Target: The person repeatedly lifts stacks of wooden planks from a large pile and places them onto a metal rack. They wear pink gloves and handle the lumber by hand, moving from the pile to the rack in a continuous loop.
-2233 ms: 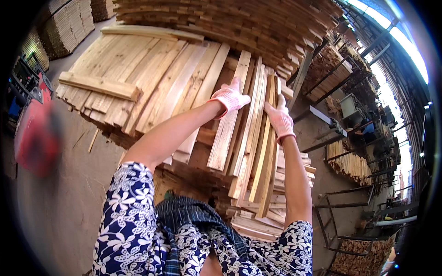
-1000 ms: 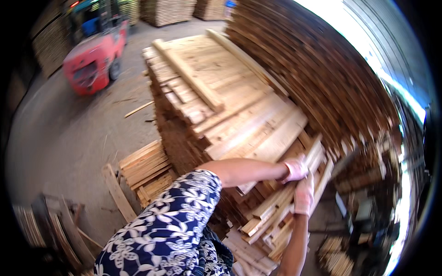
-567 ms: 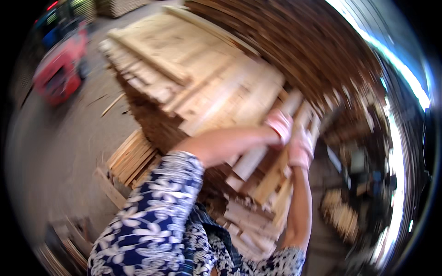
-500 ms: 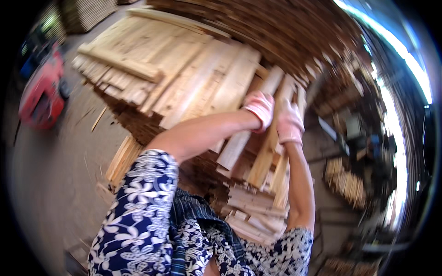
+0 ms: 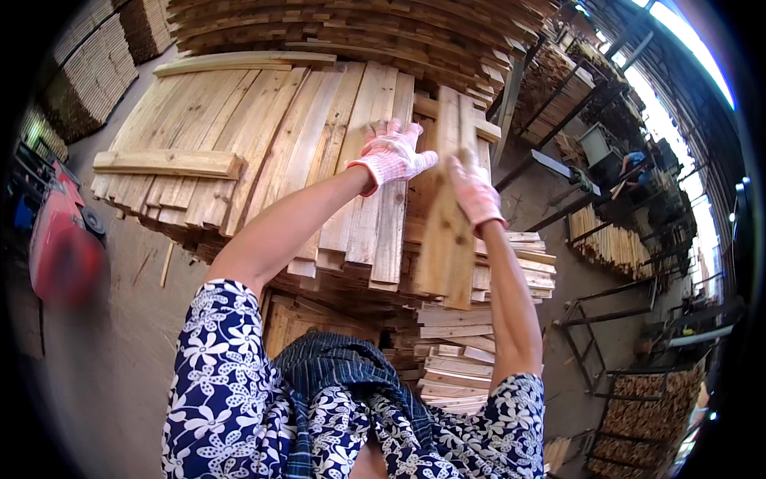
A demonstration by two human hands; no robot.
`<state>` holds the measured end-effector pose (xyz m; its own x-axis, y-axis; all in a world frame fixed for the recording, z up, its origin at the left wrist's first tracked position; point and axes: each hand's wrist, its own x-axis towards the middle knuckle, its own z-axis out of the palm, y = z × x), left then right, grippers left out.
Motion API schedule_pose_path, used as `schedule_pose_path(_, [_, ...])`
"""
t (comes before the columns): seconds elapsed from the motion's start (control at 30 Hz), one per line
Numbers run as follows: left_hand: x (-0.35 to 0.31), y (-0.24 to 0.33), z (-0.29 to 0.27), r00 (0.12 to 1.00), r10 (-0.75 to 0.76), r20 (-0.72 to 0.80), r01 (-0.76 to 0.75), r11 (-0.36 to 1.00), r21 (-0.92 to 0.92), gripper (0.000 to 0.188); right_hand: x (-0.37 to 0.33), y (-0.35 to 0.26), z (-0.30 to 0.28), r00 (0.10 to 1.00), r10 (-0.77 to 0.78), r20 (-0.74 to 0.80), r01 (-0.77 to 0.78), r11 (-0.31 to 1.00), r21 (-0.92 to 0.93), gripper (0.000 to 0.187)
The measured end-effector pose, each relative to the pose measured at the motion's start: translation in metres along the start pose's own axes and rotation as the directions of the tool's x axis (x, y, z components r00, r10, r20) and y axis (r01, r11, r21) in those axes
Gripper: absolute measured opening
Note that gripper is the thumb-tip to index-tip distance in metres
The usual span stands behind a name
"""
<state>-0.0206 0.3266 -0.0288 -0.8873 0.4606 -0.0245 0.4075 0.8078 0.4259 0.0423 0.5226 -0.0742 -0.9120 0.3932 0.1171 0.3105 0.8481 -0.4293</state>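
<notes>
My left hand (image 5: 395,156), in a pinkish-white knit glove, is open with fingers spread over the right-hand planks of a flat wooden layer. Under its palm side lies a pale plank (image 5: 391,223). My right hand (image 5: 477,191), gloved alike, grips the right edge of a wider wooden board (image 5: 445,239). Motion blurs that hand and board slightly, and the fingers beyond the edge are partly hidden. The board lies lengthwise toward me, apart from the plank layer by a dark gap. A crosswise wooden strip (image 5: 485,128) shows behind its far end.
Loose crosswise battens (image 5: 171,164) lie on the layer's left. A tall lumber stack (image 5: 359,32) rises behind. Shorter pieces (image 5: 455,375) are piled below the board. A red machine (image 5: 68,247) stands left; metal frames (image 5: 590,343) and a person (image 5: 634,169) are at right.
My left hand has let go of a narrow plank and spread open over the layer. The loose planks at right now lie against the layer; my right hand has a wider board.
</notes>
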Motion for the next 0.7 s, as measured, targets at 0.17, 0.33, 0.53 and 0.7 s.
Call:
schedule_pose_path(0.17, [-0.057,0.007,-0.002,0.854,0.519,-0.029,-0.505,0.815,-0.283,0.062,0.026,-0.002,0.033,0.99,-0.036,0.134,0.007,0.978,0.207,0.07])
schedule_pose_path(0.33, [-0.194,0.009,0.058,0.646,0.734,-0.21,-0.732,0.674,0.105,0.069,0.039,-0.029,-0.038,0.845,-0.046,0.532,-0.167,0.923,0.346,0.078])
schedule_pose_path(0.53, [-0.175,0.024,0.091,0.627,0.692,-0.357,-0.628,0.721,0.293,0.056,0.158,0.047,-0.051,0.978,-0.162,0.132,0.208,0.819,-0.534,0.085])
schedule_pose_path(0.7, [-0.164,0.021,0.069,0.722,0.636,-0.272,-0.536,0.763,0.363,0.062,0.236,0.096,-0.015,0.897,-0.42,0.137,0.441,0.867,-0.233,0.063])
